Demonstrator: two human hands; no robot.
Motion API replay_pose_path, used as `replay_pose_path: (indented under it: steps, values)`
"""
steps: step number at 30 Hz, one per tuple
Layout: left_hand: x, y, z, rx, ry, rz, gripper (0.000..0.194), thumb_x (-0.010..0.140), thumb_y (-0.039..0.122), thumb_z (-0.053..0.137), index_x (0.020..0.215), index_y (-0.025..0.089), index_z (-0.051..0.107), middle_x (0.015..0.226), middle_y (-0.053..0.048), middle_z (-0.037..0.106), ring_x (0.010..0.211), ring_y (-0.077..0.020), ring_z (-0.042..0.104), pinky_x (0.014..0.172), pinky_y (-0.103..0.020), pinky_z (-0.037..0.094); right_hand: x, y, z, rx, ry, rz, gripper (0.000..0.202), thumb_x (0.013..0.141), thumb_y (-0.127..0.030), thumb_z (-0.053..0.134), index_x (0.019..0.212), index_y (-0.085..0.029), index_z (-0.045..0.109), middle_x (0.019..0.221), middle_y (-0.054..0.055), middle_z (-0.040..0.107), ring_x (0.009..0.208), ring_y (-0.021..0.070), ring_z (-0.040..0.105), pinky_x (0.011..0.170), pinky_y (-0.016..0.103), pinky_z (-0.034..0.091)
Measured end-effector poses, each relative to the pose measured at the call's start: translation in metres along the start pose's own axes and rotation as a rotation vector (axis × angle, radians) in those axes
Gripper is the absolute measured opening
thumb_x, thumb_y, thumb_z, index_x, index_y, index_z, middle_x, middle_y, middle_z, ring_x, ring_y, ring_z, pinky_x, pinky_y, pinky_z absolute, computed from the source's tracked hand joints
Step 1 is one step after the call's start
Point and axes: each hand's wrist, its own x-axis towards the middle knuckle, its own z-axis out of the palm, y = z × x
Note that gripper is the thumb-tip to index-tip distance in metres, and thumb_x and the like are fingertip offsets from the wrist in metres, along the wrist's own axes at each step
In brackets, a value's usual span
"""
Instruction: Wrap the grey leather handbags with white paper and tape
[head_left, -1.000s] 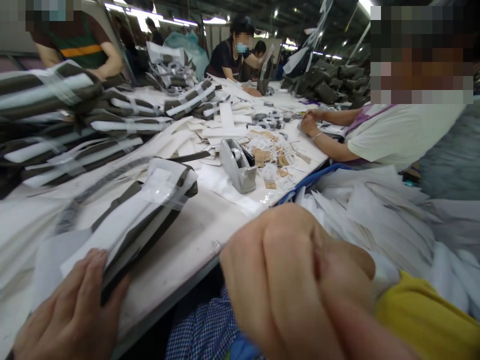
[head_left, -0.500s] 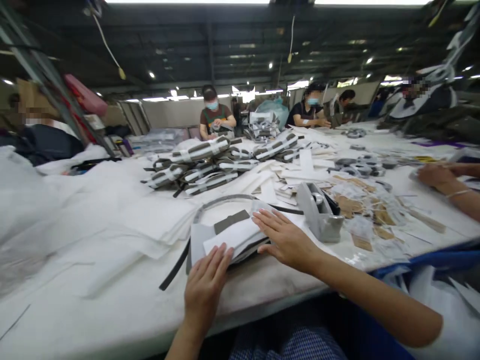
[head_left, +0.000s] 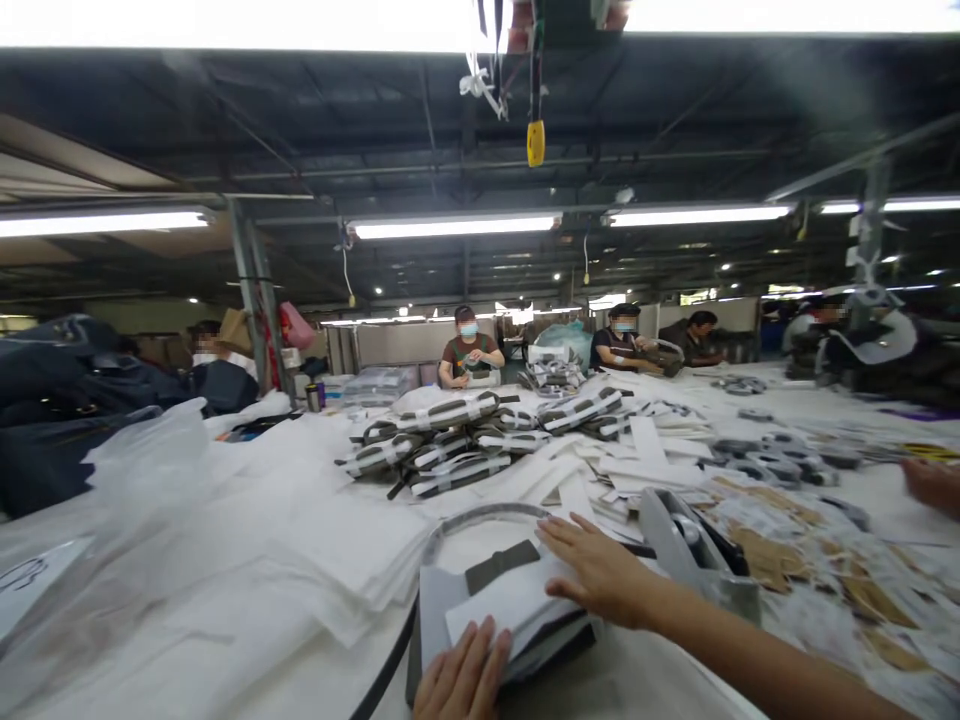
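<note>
A flat bundle lies before me, with a folded white sheet [head_left: 517, 598] over a grey and dark olive piece [head_left: 501, 565]. From it a dark strap [head_left: 391, 665] curves out to the left, and a grey band [head_left: 480, 513] arches behind it. My left hand [head_left: 469, 675] rests on the near left edge of the white sheet, fingers stretched out. My right hand [head_left: 600, 568] lies flat on the sheet's far right end, fingers extended and a little apart. Just right of that hand stands a grey tape dispenser [head_left: 694, 550].
Behind the bundle is a pile of rolled dark straps with white wraps [head_left: 442, 440]. White sheets [head_left: 345, 560] spread over the table to the left. Brown tags [head_left: 780, 560] lie at the right. Several people sit across the table; another person's hand [head_left: 930, 485] shows at the right edge.
My view has tilted up, so the bundle and hands appear lower in the picture. Both hands stay on the white sheet. The other person's hand at the right shows less.
</note>
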Motion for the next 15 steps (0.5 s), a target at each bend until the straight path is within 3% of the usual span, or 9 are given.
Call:
replay_pose_path:
  steps: [3, 6, 10, 13, 15]
  values:
    - [0.002, 0.0, -0.005, -0.016, -0.001, 0.011, 0.062, 0.083, 0.006, 0.044, 0.14, 0.031, 0.052, 0.127, 0.003, 0.068, 0.109, -0.0141, 0.068, 0.08, -0.024, 0.053, -0.001, 0.003, -0.001, 0.016, -0.076, -0.013, 0.066, 0.096, -0.054, 0.047, 0.145, -0.01, 0.047, 0.15, 0.021, 0.043, 0.142, 0.0348, 0.038, 0.118, 0.058, 0.024]
    - [0.004, -0.001, -0.009, -0.018, -0.01, 0.013, 0.06, 0.084, 0.005, 0.044, 0.138, 0.029, 0.055, 0.13, 0.003, 0.065, 0.112, -0.0145, 0.066, 0.084, -0.026, 0.052, -0.002, 0.009, 0.0, 0.039, 0.018, -0.014, 0.066, 0.096, -0.057, 0.043, 0.146, -0.013, 0.047, 0.153, 0.019, 0.04, 0.144, 0.0335, 0.035, 0.119, 0.057, 0.023]
    - [0.004, -0.001, -0.009, -0.016, -0.009, 0.024, 0.059, 0.084, 0.004, 0.043, 0.136, 0.03, 0.057, 0.128, 0.003, 0.067, 0.112, -0.0143, 0.066, 0.084, -0.025, 0.051, -0.002, 0.016, 0.0, 0.096, -0.02, -0.091, 0.061, 0.095, -0.057, 0.045, 0.141, -0.017, 0.054, 0.146, 0.018, 0.05, 0.138, 0.032, 0.044, 0.116, 0.056, 0.028]
    - [0.002, -0.002, -0.007, -0.025, -0.005, 0.021, 0.06, 0.084, 0.005, 0.043, 0.137, 0.03, 0.055, 0.127, 0.002, 0.068, 0.111, -0.0148, 0.067, 0.083, -0.025, 0.051, -0.003, 0.017, -0.002, 0.093, 0.052, -0.08, 0.059, 0.097, -0.054, 0.041, 0.142, -0.017, 0.052, 0.149, 0.017, 0.047, 0.14, 0.0305, 0.042, 0.118, 0.055, 0.026]
    - [0.004, -0.004, -0.006, -0.052, -0.015, 0.025, 0.061, 0.083, 0.007, 0.045, 0.139, 0.029, 0.054, 0.128, 0.002, 0.067, 0.111, -0.0155, 0.066, 0.084, -0.026, 0.051, -0.004, 0.016, -0.005, 0.089, -0.009, -0.115, 0.055, 0.098, -0.052, 0.042, 0.138, -0.017, 0.057, 0.145, 0.016, 0.053, 0.136, 0.0304, 0.047, 0.117, 0.055, 0.028]
